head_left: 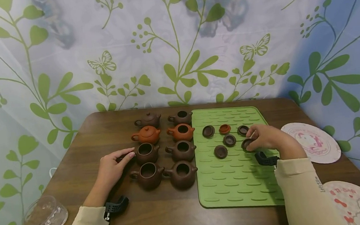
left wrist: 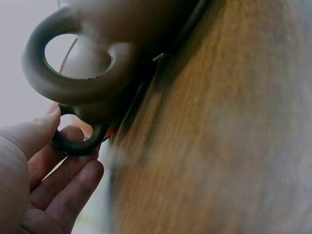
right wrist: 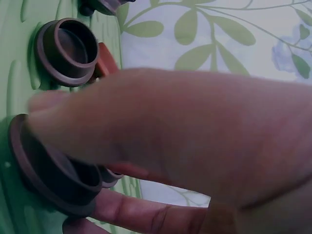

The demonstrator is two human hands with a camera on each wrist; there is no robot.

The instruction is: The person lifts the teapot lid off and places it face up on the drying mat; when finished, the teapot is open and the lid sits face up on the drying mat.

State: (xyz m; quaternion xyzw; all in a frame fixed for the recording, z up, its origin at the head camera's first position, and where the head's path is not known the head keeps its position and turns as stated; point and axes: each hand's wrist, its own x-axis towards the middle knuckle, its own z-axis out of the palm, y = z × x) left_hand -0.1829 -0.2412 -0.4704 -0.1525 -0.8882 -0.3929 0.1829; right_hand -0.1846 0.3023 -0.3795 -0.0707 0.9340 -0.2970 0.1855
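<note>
My left hand (head_left: pixel 111 168) is at the handle of a lidless dark brown teapot (head_left: pixel 146 154) in the left column. Thumb and fingers pinch that small handle (left wrist: pixel 78 147) in the left wrist view, while a nearer teapot's handle (left wrist: pixel 41 73) looms in front. Over on the green mat (head_left: pixel 219 191), my right hand (head_left: pixel 265 138) grips a dark brown teapot lid (head_left: pixel 245 145) by its edge. Seen from the right wrist, this upturned lid (right wrist: pixel 53 180) is tilted, thumb across it and fingers beneath. Another upturned lid (right wrist: pixel 68 51) lies close by.
Several teapots stand in two columns; an orange teapot (head_left: pixel 146 134) and a brown teapot (head_left: pixel 148 120) at the back left wear lids. More lids, including an orange lid (head_left: pixel 224 129), lie on the mat. A clear glass (head_left: pixel 49 215) stands front left, round placemats (head_left: pixel 328 149) at right.
</note>
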